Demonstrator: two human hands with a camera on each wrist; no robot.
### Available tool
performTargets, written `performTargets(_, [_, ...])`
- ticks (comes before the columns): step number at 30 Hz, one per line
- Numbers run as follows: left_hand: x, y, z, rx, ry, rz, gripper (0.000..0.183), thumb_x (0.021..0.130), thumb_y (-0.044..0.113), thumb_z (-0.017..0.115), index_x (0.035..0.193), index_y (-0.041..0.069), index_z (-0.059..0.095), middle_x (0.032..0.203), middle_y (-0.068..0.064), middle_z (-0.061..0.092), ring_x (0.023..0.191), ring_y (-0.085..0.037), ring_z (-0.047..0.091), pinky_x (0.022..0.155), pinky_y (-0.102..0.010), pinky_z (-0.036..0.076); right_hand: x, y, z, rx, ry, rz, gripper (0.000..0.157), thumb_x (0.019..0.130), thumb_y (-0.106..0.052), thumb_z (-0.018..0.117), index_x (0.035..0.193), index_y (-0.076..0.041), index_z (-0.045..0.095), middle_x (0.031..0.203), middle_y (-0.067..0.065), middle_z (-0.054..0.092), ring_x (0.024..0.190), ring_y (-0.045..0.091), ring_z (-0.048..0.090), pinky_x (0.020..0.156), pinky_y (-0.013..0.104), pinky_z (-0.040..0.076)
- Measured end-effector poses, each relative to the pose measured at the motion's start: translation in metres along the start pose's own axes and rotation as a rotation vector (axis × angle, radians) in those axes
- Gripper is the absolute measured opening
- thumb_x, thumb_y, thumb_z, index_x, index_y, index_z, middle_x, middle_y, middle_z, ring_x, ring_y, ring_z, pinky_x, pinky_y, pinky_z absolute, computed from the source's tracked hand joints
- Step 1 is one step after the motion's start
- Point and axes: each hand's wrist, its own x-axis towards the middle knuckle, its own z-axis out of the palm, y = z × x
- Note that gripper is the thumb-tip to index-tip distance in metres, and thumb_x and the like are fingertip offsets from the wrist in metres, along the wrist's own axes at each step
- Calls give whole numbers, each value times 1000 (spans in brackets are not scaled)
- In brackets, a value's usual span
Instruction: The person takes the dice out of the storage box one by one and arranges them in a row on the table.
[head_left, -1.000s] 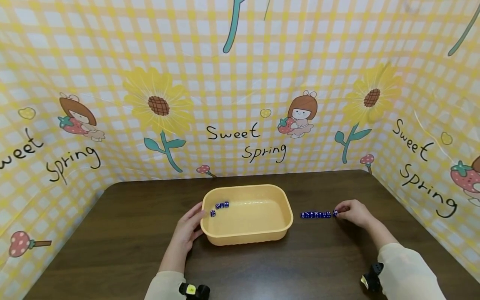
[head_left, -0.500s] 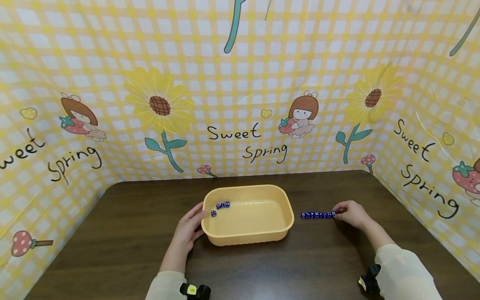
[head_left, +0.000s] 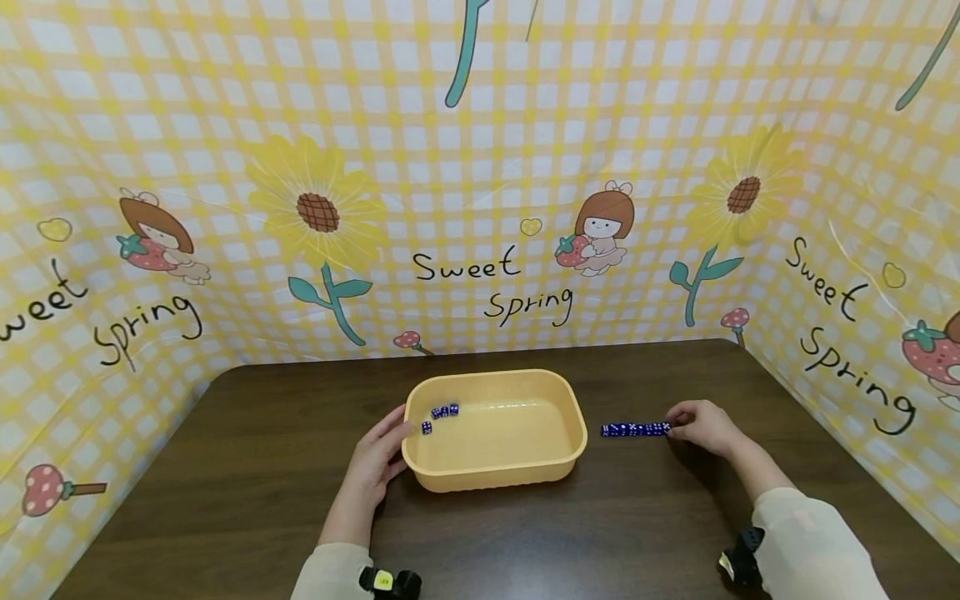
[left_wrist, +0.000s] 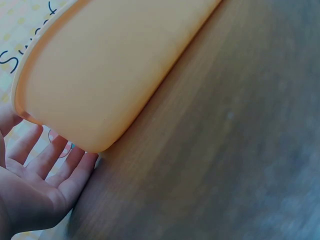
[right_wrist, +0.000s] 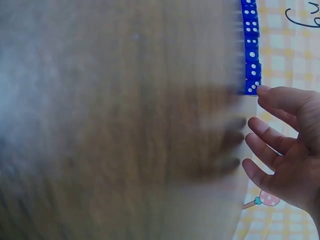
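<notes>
In the head view my left hand (head_left: 374,454) is at the left end of a yellow plastic basin (head_left: 491,481). Its fingers lie extended along the outer wall, one fingertip right at the rim, as the left wrist view also shows. Inside the basin several blue dice (head_left: 444,411) with white pips sit near the left end. To the right of the basin, more blue dice form a straight row (head_left: 633,430) on the table. My right hand (head_left: 705,427) pinches the end die (right_wrist: 252,87) at the row's right end, thumb and index fingertips at its outer side, the other fingers spread loosely.
Everything stands on a dark brown wooden table (head_left: 247,467). A yellow checked cloth (head_left: 465,183) with flowers and lettering rises behind it and along both sides. Black wrist cameras (head_left: 741,560) are strapped over the pale sleeves.
My right hand has moved a die slightly left, closing the small gap to the row's right end, and has stayed there since. The left hand and basin look unchanged.
</notes>
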Motion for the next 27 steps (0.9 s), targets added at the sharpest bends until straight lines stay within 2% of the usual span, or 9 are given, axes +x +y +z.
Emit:
performTargets(4, [1, -1, -1, -8, 0, 5, 50, 83, 15, 57, 129, 11, 41, 129, -11, 40, 110, -26, 42, 75, -36, 42, -2, -4, -6, 22, -14, 21, 23, 71, -9, 66, 90, 3, 60, 81, 11, 61, 69, 20, 54, 59, 33, 41])
performTargets(12, [1, -1, -1, -8, 6, 6, 50, 82, 17, 58, 129, 12, 42, 128, -11, 41, 108, -26, 43, 75, -37, 42, -2, -16, -20, 17, 5, -21, 28, 74, -9, 64, 96, 7, 57, 88, 20, 59, 79, 29, 53, 64, 36, 42])
performTargets(22, [1, -1, -1, -2, 9, 8, 49, 82, 17, 58, 128, 13, 42, 127, -11, 42, 108, -26, 44, 75, -36, 42, 19, -38, -41, 27, 8, -56, 33, 79, -15, 62, 102, 7, 55, 97, 25, 56, 87, 35, 53, 67, 38, 44])
performTargets(27, [1, -2, -1, -4, -1, 7, 49, 82, 17, 57, 129, 13, 42, 128, -12, 41, 108, -26, 44, 76, -37, 42, 27, -56, -53, 45, 47, -56, 37, 81, -20, 60, 106, 6, 54, 103, 26, 54, 91, 36, 51, 70, 41, 43])
